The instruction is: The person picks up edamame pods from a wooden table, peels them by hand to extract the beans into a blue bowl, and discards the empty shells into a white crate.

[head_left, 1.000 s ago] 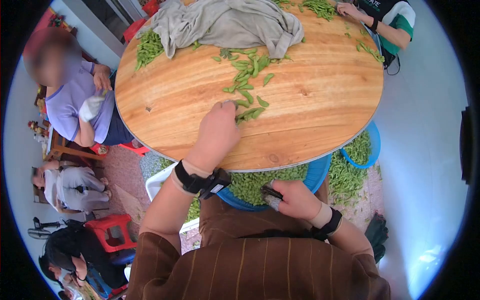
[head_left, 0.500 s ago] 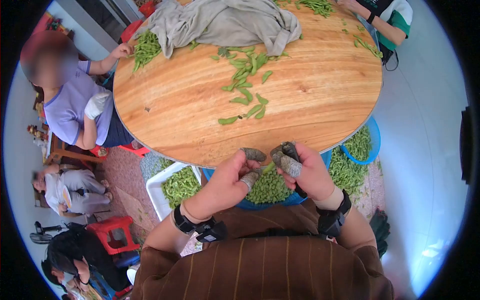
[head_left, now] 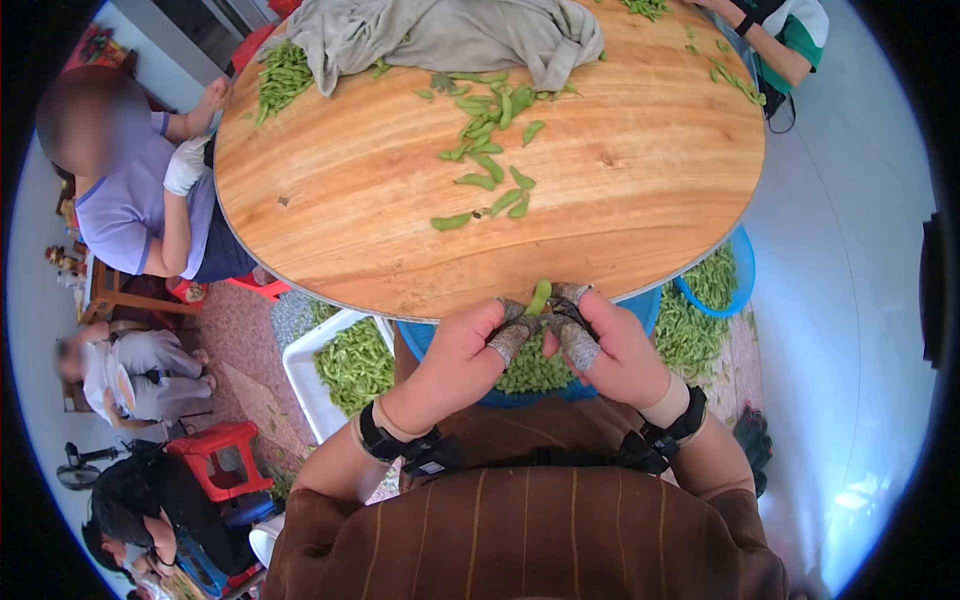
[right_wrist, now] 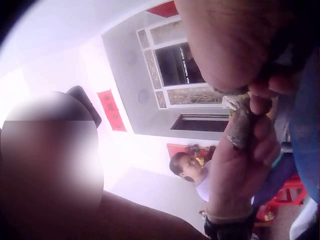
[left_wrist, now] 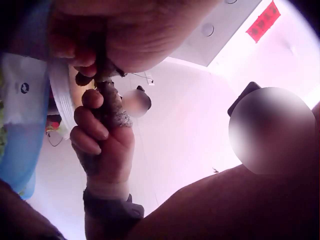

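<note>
In the head view both hands meet at the near edge of the round wooden table (head_left: pixel 330 210). My left hand (head_left: pixel 470 350) and my right hand (head_left: pixel 610 345) pinch one green pod (head_left: pixel 539 296) between taped fingertips (head_left: pixel 510 340), with the pod standing up between them. The right hand also holds a small dark tool, mostly hidden. A loose scatter of pods (head_left: pixel 490 160) lies on the table beyond. In the left wrist view the right hand (left_wrist: pixel 102 145) shows below with curled fingers. The left hand (right_wrist: pixel 242 160) appears in the right wrist view, fingers curled.
A blue basin (head_left: pixel 425 340) of pods sits under my hands, a second blue basin (head_left: pixel 745 275) at the right and a white crate (head_left: pixel 300 370) of pods at the left. A grey cloth (head_left: pixel 440 35) lies at the table's far side. Other people sit around the table.
A second ago my left hand reached onto the table among the pods and my right held the tool low. Both hands then met at the table edge and now pinch one pod.
</note>
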A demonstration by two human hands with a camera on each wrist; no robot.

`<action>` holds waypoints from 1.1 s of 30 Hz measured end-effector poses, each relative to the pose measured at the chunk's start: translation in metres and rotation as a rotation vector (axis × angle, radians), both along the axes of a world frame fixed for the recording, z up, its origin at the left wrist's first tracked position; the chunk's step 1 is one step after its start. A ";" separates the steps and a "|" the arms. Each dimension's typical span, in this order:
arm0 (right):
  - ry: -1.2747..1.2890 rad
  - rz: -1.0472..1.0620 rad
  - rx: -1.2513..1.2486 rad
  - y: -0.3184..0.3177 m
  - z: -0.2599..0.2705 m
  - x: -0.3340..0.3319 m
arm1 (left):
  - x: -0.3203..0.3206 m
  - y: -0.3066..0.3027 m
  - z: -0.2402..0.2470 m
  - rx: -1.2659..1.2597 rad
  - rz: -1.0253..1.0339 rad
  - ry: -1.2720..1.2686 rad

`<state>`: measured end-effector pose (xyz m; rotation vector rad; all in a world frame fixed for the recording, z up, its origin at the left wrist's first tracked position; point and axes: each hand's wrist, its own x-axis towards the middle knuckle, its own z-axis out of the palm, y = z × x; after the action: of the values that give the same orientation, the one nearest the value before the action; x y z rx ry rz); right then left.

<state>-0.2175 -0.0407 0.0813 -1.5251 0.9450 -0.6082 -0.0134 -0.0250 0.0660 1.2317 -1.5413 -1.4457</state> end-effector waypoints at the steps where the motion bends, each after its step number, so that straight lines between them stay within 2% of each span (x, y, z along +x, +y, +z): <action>1: 0.000 -0.002 0.002 0.000 0.000 0.000 | 0.000 0.000 -0.006 -0.055 -0.007 -0.023; 3: -0.041 -0.049 0.007 0.000 0.001 0.003 | 0.000 0.001 -0.007 -0.108 -0.015 -0.046; 5: -0.104 -0.065 0.088 0.001 -0.001 0.007 | -0.001 0.002 0.002 -0.444 -0.048 -0.423; 6: -0.167 -0.081 0.167 0.001 -0.002 0.007 | -0.002 0.003 0.004 -0.442 -0.050 -0.424; 7: -0.168 -0.083 0.169 0.001 -0.004 0.006 | -0.003 0.006 0.006 -0.582 -0.067 -0.553; 8: -0.241 -0.045 0.315 0.000 -0.006 0.004 | -0.003 0.008 0.007 -0.723 -0.085 -0.682; 9: -0.313 -0.006 0.460 -0.001 -0.008 0.002 | -0.002 0.007 0.006 -0.722 -0.088 -0.683; 10: -0.315 -0.009 0.462 0.001 -0.004 0.002 | 0.001 0.007 0.006 -0.392 -0.117 -0.350; 11: -0.432 -0.008 0.650 0.002 0.003 0.000 | 0.004 0.006 0.005 -0.060 -0.138 -0.018; 12: -0.549 -0.005 0.838 0.003 0.009 -0.001 | 0.006 0.006 0.004 -0.059 -0.138 -0.018; 14: -0.619 0.047 0.899 0.004 0.013 -0.001 | 0.009 0.007 0.004 0.603 -0.269 0.887; 15: -0.689 0.099 0.957 0.004 0.014 -0.001 | 0.009 0.007 0.003 0.603 -0.270 0.886; 17: -0.662 0.088 0.922 0.004 0.013 -0.001 | 0.008 0.008 0.001 0.628 -0.316 0.955; 18: -0.634 0.077 0.889 0.004 0.012 -0.001 | 0.010 0.007 -0.001 0.627 -0.317 0.957; 19: -0.631 0.075 0.890 0.003 0.012 0.000 | 0.013 0.005 -0.004 0.550 -0.278 0.787; 20: -0.520 0.059 0.766 0.003 0.011 0.001 | 0.015 0.004 -0.005 0.472 -0.238 0.616; 21: -0.411 0.045 0.640 0.002 0.010 0.001 | 0.014 0.004 0.000 0.472 -0.238 0.617; 22: -0.411 0.044 0.640 0.003 0.007 0.002 | 0.013 0.005 0.009 0.375 -0.200 0.390; 23: -0.368 0.046 0.516 0.005 0.004 0.003 | 0.013 0.006 0.014 0.277 -0.160 0.165; 24: -0.324 0.049 0.393 0.006 0.000 0.005 | 0.014 0.005 0.009 0.279 -0.161 0.165; 25: -0.324 0.049 0.395 0.007 -0.003 0.006 | 0.014 0.005 0.001 -0.070 -0.164 -0.047; 26: -0.240 0.019 0.286 0.008 -0.006 0.008 | 0.015 0.005 -0.003 -0.418 -0.161 -0.259; 27: -0.156 -0.010 0.177 0.008 -0.008 0.010 | 0.016 0.006 -0.003 -0.415 -0.159 -0.259; 28: -0.155 -0.009 0.179 0.008 -0.010 0.008 | 0.016 0.007 -0.003 -0.487 -0.160 -0.337; 29: -0.072 0.044 0.019 0.005 -0.012 0.005 | 0.016 0.007 -0.002 -0.559 -0.161 -0.415; 30: 0.012 0.097 -0.139 0.004 -0.013 0.002 | 0.019 0.006 0.004 -0.557 -0.160 -0.413; 31: 0.014 0.097 -0.137 0.005 -0.007 0.001 | 0.023 0.005 0.015 -0.167 -0.248 -0.163; 32: -0.174 0.160 0.191 0.007 0.005 -0.001 | 0.024 0.004 0.020 0.223 -0.326 0.091; 33: -0.361 0.218 0.521 0.008 0.013 -0.003 | 0.025 0.005 0.014 0.224 -0.326 0.096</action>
<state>-0.2204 -0.0331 0.0942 -0.9913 0.5874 -0.4172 0.0111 -0.0196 0.0800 1.0485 -1.6018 -1.9028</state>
